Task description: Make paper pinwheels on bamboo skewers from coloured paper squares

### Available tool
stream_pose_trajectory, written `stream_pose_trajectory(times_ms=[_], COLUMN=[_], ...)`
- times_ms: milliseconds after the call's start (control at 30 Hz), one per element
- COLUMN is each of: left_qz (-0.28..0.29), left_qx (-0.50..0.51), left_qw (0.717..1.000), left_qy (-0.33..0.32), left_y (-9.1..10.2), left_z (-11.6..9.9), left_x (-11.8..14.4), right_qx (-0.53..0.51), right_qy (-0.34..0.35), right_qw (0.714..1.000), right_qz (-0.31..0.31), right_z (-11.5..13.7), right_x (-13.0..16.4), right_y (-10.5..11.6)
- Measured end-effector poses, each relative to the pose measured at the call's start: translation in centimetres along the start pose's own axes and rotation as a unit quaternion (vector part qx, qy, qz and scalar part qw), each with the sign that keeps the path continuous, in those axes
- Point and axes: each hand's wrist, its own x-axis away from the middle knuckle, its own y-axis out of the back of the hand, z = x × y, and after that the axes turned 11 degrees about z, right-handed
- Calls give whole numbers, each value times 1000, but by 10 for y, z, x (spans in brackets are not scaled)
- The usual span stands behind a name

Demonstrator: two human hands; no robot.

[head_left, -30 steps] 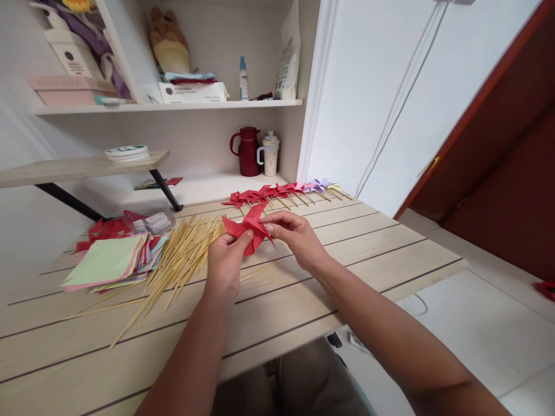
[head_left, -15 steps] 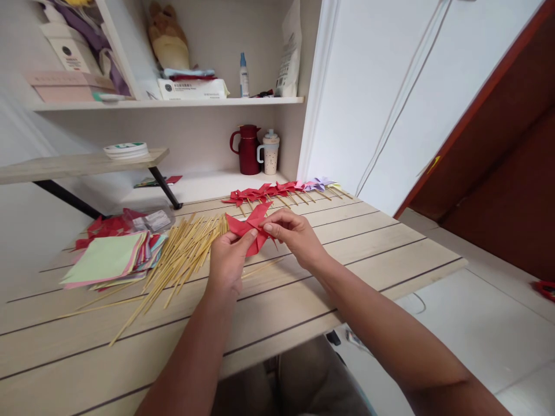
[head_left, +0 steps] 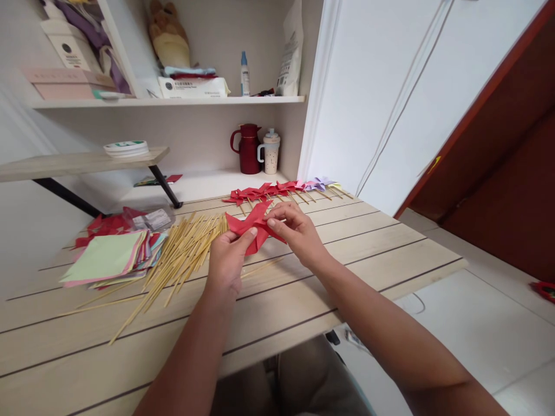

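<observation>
Both hands hold a red folded paper pinwheel point(head_left: 252, 226) just above the wooden table point(head_left: 303, 300). My left hand point(head_left: 226, 260) pinches its lower left part between thumb and fingers. My right hand point(head_left: 296, 232) pinches the right flap near the centre. A heap of bamboo sticks point(head_left: 182, 254) lies just left of my left hand, and one loose stick point(head_left: 260, 268) rests under the pinwheel. A row of finished pinwheels on sticks point(head_left: 277, 190), mostly red with purple and yellow at the right end, lies behind my hands.
A stack of coloured paper squares point(head_left: 108, 257) and red scraps point(head_left: 104, 224) lie at the left. A red jug point(head_left: 248, 149) and a cup point(head_left: 270, 152) stand at the back. Shelves with boxes rise behind; the table's edge is at the right.
My right hand has shifted slightly up and right, pulling a flap of the red pinwheel across. The left hand has stayed nearly still.
</observation>
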Motion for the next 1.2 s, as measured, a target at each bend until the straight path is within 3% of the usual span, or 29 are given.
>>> stream_pose_trajectory(times_ms=[400,700,833,1000,1200], left_qz=[0,-22,-22,15,28], left_qx=[-18,-1,0,-18,-42], left_qw=[1000,1000,1000,1000,999], left_qy=[7,-5,-11,14,11], left_y=[0,-1,-1,-4,-6], left_z=[0,-1,-1,-2,-2], left_x=[0,1,1,4,4], right_qx=[-138,-171,-207,-281,-283], right_qy=[-82,-78,-123,-165,-160], right_qw=[986,982,970,945,946], right_qz=[35,-35,-39,-25,22], right_z=[-6,-3,-6,-7,-2], right_x=[0,-4,-4,-4,-2], right_y=[-5,-2,0,-1,-5])
